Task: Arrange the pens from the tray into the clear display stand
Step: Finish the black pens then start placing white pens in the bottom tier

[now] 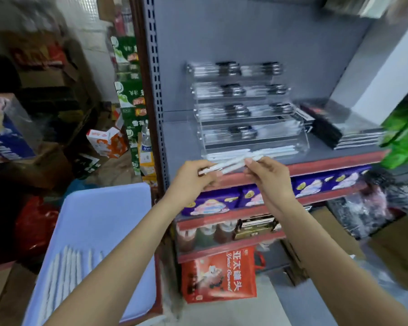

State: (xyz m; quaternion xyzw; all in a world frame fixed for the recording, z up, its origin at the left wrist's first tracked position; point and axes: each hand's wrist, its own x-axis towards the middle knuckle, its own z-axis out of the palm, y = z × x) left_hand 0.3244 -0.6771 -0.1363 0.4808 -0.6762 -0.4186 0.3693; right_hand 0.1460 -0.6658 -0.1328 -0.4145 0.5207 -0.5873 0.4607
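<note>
- left hand (pixel 194 176) curled round one end of a small bunch of white pens (pixel 231 164); right hand (pixel 266 172) pinched the other end with fingertips; the bunch hung level, just in front of the shelf's front edge
- bunch sat right before the lowest tier of the clear stand (pixel 250 128); that tier already carried white pens lying flat; upper tiers were filled with dark-capped pens, blurred, count unclear
- stand stood on the grey shelf (pixel 181 142), towards its middle, back against the panel
- more white pens (pixel 64 267) lay in a row at the near-left corner of the pale tray (pixel 108 208); rest of the tray was bare
- handling, my read: pens were light, stiff, smooth plastic; round barrels likely to roll and slip out of a loose bunch; not fragile
- best hold: both ends at once, as here, to keep them parallel; a mid-barrel pinch would let them fan out
- stand looked light and rigid; a push from the pens could shift it towards the shelf's back edge
</note>
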